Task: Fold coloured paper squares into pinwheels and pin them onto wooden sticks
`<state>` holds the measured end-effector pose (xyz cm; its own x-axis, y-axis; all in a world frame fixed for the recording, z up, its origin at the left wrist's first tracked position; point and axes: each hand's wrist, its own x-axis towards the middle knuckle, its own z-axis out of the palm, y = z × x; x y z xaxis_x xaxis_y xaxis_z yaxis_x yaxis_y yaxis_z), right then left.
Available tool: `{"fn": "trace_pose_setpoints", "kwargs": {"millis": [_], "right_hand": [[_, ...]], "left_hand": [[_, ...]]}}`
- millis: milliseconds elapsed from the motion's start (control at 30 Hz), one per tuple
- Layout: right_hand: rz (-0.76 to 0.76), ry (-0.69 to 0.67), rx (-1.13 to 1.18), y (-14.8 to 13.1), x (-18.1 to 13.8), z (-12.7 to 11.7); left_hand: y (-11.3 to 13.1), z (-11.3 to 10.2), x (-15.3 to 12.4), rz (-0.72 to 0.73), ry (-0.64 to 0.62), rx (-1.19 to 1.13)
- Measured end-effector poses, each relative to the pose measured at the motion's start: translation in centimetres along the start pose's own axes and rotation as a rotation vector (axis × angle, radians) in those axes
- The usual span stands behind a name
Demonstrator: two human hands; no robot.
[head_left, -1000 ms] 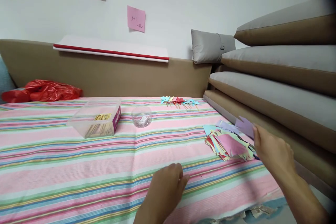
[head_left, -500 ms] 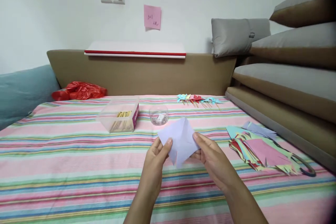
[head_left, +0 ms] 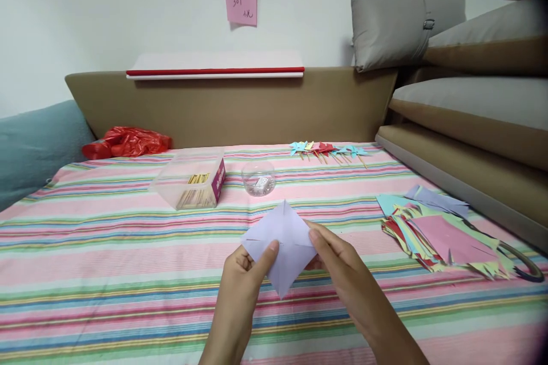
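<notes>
Toward the far edge of the striped cloth (head_left: 128, 285), a plastic box (head_left: 166, 180) holds wooden sticks (head_left: 197, 198) beside a clear tub (head_left: 249, 174) of indistinct bits (head_left: 266, 187), while nearer, left hand (head_left: 245, 274) and right hand (head_left: 342, 262) pinch a lavender paper square (head_left: 288, 250).

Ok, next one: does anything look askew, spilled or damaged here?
Mainly the paper pile at right: stacked at uneven angles, with a dark curved handle poking out, which looks untidy. The purple square held by the left hand and right hand has straight slits that look cut, not torn. I see nothing spilled.
</notes>
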<state>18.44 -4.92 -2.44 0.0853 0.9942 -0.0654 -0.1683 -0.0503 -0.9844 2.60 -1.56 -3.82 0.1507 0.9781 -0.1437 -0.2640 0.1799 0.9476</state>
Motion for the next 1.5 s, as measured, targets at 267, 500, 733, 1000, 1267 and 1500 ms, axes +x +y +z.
{"fn": "trace_pose_setpoints", "kwargs": {"millis": [267,500,733,1000,1267,1500], "right_hand": [[-0.271,-0.053,-0.24,0.9,-1.2,0.3],[-0.56,-0.009,-0.677,2.5,-0.3,-0.2],[-0.618,0.038,-0.606,2.1,-0.5,0.0],[-0.351,0.103,-0.373,1.0,-0.7,1.0],[-0.231,0.141,-0.152,0.9,-0.4,1.6],[-0.259,0.155,-0.163,0.9,-0.5,1.9]], "left_hand": [[-0.2,-0.8,0.1,-0.053,0.085,-0.138],[0.3,-0.6,-0.3,-0.029,0.035,-0.161],[0.5,-0.7,-0.6,-0.011,0.008,-0.125],[1.0,-0.1,-1.4,0.034,-0.014,-0.104],[0.5,-0.1,-1.4,0.072,-0.023,-0.021],[0.9,0.9,-1.6,0.047,-0.059,-0.046]]}}
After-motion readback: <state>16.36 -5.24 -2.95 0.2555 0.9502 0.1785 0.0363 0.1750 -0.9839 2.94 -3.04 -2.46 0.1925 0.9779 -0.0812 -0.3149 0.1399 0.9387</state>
